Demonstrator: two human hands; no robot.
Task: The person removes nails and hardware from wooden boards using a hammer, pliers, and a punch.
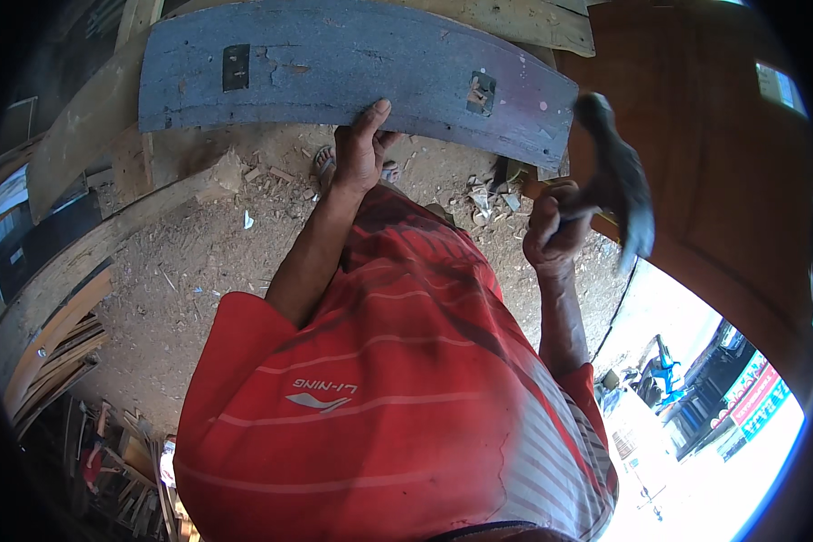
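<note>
A long board with worn blue-grey paint (352, 68) lies across the top of the view. Two dark rectangular patches or recesses show on it, one toward each end. My left hand (361, 149) grips the board's near edge, its thumb on the upper face and its fingers underneath. Off the board's right end, my right hand (556, 230) is wrapped round the handle of a claw hammer (628, 181). The dark metal head is raised, slightly blurred and apart from the board. Most of the handle is hidden by my fist.
Bare wooden planks (515, 20) lie beyond the board. A large brown wooden panel (705, 154) stands at the right. A long timber (108, 230) runs along the left, near stacked wood strips (63, 357). Wood scraps (488, 199) litter the dirt floor (181, 307).
</note>
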